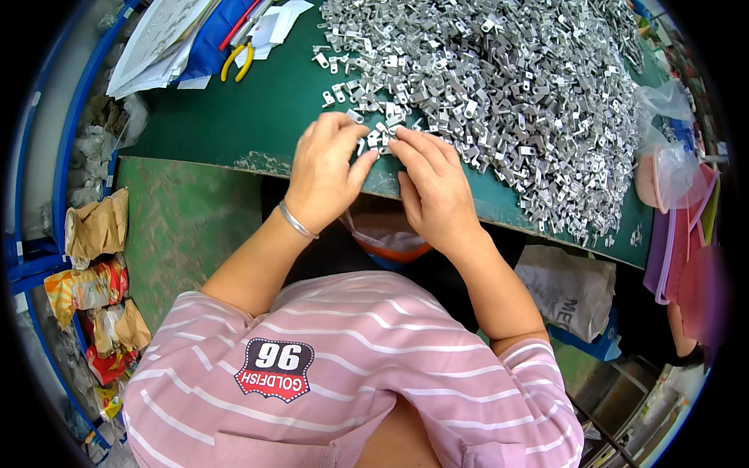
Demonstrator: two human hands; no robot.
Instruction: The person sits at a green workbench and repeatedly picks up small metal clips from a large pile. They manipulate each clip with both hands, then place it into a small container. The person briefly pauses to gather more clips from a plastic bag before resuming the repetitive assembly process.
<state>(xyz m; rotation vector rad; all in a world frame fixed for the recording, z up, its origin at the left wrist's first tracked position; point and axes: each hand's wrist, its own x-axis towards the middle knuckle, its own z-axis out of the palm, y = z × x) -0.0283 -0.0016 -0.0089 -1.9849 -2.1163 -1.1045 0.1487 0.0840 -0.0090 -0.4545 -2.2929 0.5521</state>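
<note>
My left hand (324,164) and my right hand (438,186) rest at the near edge of the table, fingertips facing each other. A small cluster of silver metal clips (379,139) with holes lies between them. The left fingers curve over the cluster's left side, thumb and forefinger apart, with a clip (360,147) showing in the gap; I see no firm grip on it. Another clip (355,116) is by the left fingertips. Stretched forward, the right fingers touch the cluster's right side, and the right thumb stands away from them. A bangle circles my left wrist.
A large heap of similar clips (499,86) covers the right of the green table (211,125). Yellow-handled pliers (244,64), papers (156,39) and a blue holder lie at the far left. A pink container (655,175) with clear plastic bags is at the right edge.
</note>
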